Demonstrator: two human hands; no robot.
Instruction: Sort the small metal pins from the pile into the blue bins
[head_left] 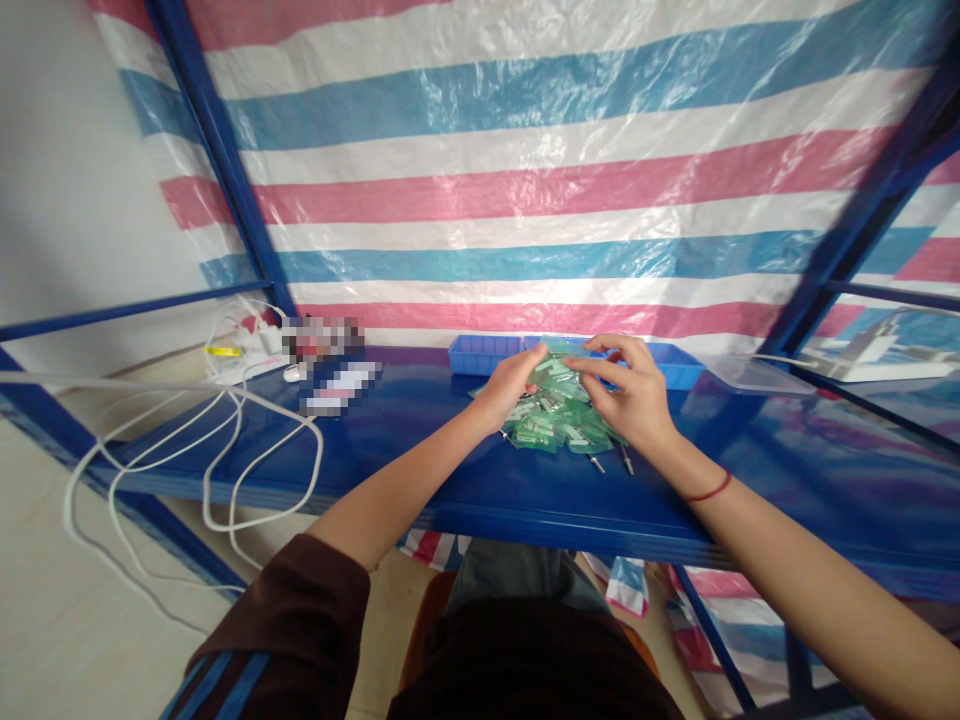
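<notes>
One bare left hand (511,386) and one bare right hand (634,395) make two. Translucent green plastic packets (536,432) overlap too much to count. At least two slim silver metal pins (597,464), at least two rectangular blue plastic bins (486,358) and one thin dark-red wristband (712,489) show.

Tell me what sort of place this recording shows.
Probably a makeshift indoor workspace, perhaps for sorting or packing small items, though I can't be certain: a striped plastic sheet hangs behind a blue worktop, which carries a pile of green packets.
</notes>
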